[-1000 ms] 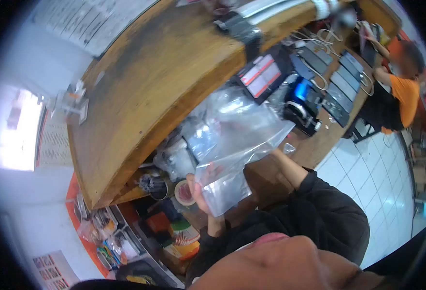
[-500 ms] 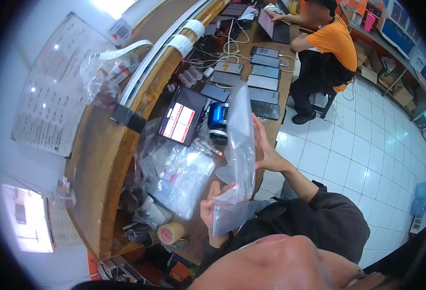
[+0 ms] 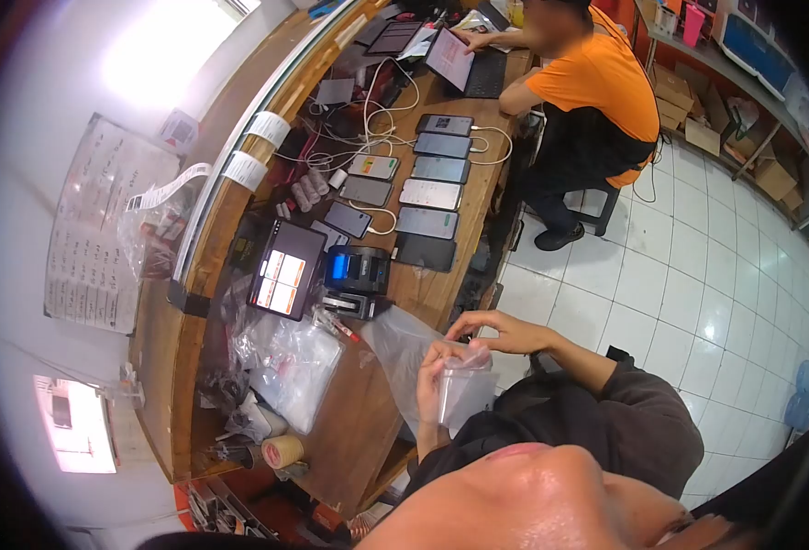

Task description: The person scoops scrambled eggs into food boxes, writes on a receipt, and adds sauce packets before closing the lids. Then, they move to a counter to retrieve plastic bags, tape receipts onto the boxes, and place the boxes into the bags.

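A clear plastic bag (image 3: pixel 393 350) hangs in front of my chest, its loose end spreading left over the table edge. My left hand (image 3: pixel 430 378) is closed around the bag, with the fingers pointing up. A flat, clear, rectangular part (image 3: pixel 467 394) sits against that hand; whether it is a folded portion of the bag or something inside cannot be made out. My right hand (image 3: pixel 501 334) comes in from the right, its fingers curled and pinching at the bag's upper edge beside my left fingers. The right fingertips are partly hidden.
On the wooden table (image 3: pixel 354 403) lie a stack of clear bags (image 3: pixel 304 376), a tablet (image 3: pixel 287 270), a small black printer (image 3: pixel 359 269), several phones (image 3: pixel 427 222), white cables and a tape roll (image 3: pixel 282 451). A person in orange (image 3: pixel 588 73) sits beyond at a laptop (image 3: pixel 450 57).
The bag has come down from upright and now spreads to the left. My right hand, earlier open along its side, has curled in beside my left hand. The whole view has shifted.
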A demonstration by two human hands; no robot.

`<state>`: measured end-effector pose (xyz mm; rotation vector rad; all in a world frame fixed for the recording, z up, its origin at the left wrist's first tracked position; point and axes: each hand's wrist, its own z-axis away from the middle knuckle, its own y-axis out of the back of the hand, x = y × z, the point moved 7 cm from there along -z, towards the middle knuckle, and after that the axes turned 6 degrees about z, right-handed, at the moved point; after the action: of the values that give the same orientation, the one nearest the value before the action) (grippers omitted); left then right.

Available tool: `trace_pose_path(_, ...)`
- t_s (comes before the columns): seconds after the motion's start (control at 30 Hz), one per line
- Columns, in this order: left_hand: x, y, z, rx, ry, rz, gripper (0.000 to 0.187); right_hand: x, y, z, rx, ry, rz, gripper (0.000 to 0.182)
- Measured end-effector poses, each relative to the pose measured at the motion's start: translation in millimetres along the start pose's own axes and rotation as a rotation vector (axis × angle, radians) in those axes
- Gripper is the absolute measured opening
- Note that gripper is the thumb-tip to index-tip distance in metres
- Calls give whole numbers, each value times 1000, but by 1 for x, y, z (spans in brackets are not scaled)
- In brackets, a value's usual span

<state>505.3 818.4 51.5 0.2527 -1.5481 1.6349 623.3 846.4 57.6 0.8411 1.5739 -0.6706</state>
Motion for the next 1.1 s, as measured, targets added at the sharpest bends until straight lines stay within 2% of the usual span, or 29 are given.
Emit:
trace_pose_path(0.03,-3,-10,-5,10,-1,-5,18,10,5,9,39,-39,-105,37)
trace_pose_path(0.1,-7,-27,-14,23,1,-147,20,15,11,21,12,-32,-10,39)
trace_pose_path(0.17,-17,-30,-21,1,-49,-136,21,30,11,30,66,-127,-206,38)
trace_pose_path(0.2,-19,-32,-23,16,-91,-155,19,54,8,34,200,-144,-290,35)
trace_pose_path(0.27,-23,-43,-21,41,-130,-184,17,76,5,36,259,-142,-300,32)
trace_pose_path(0.3,-20,-52,-15,111,-176,-344,15,80,8,37,333,-140,-299,30)
trace_pose_path(0.33,-18,-57,-11,180,-218,-504,15,64,13,35,331,-142,-309,30)
trace_pose_path(0.37,-22,-58,-10,186,-214,-507,15,41,19,32,290,-83,-282,25)
trace_pose_path(0.43,-25,-49,-6,323,-205,-618,18,21,34,32,245,-28,-262,26)
trace_pose_path(0.5,-28,-49,-4,332,-213,-653,18,25,56,37,353,-153,82,24)
trace_pose_path(0.53,-35,-47,-5,333,-118,-613,18,17,72,40,490,-77,190,23)
trace_pose_path(0.6,-52,-32,-6,292,72,-600,18,9,87,44,545,-8,286,24)
trace_pose_path(0.63,-57,-24,-5,296,78,-605,18,2,92,48,599,60,387,25)
trace_pose_path(0.7,-78,-24,-9,144,230,-524,20,0,92,53,593,116,450,25)
trace_pose_path(0.77,-90,-30,-13,110,261,-558,24,-2,82,54,461,178,499,24)
trace_pose_path(0.8,-92,-31,-19,169,168,-505,25,3,77,54,321,84,576,25)
trace_pose_path(0.83,-91,-33,-23,228,76,-451,26,3,76,57,323,81,576,25)
trace_pose_path(0.87,-87,-23,-29,253,-83,-632,20,6,74,59,307,59,576,25)
trace_pose_path(0.9,-86,-30,-31,252,-80,-633,20,10,70,60,291,40,576,26)
trace_pose_path(0.93,-82,-38,-33,283,-90,-670,21,11,71,62,385,110,586,27)
trace_pose_path(0.97,-79,-42,-34,311,-101,-707,22,13,73,64,390,110,586,27)
trace_pose_path(1.03,-79,-40,-35,301,-88,-789,19,19,80,68,390,-41,535,28)
trace_pose_path(1.1,-81,-38,-32,353,-53,-677,15,19,86,69,368,-76,544,28)
